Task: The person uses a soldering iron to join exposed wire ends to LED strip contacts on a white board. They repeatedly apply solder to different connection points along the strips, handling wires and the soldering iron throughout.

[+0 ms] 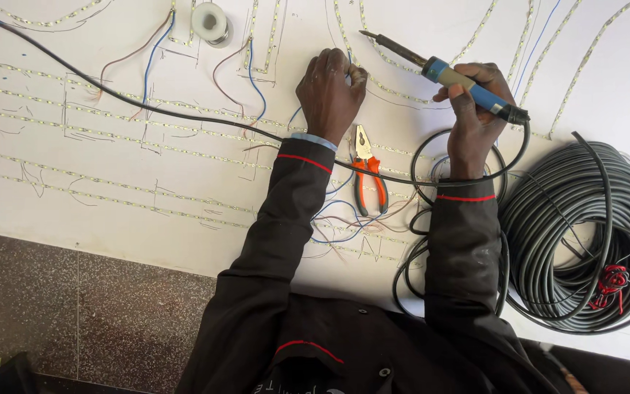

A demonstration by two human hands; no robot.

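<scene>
My right hand grips a blue-handled soldering iron whose dark tip points left, above a strip of small lights. Its black cord loops down from the handle's end. My left hand presses fingertips on a thin blue wire against the white board, just left of the iron's tip. Orange-handled pliers lie on the board between my two forearms. Both sleeves are black with a red stripe at the cuff.
A big coil of black cable with a red tie lies at right. A spool of solder wire sits at the top. Light strips and loose blue and brown wires cross the board. Speckled floor lies at lower left.
</scene>
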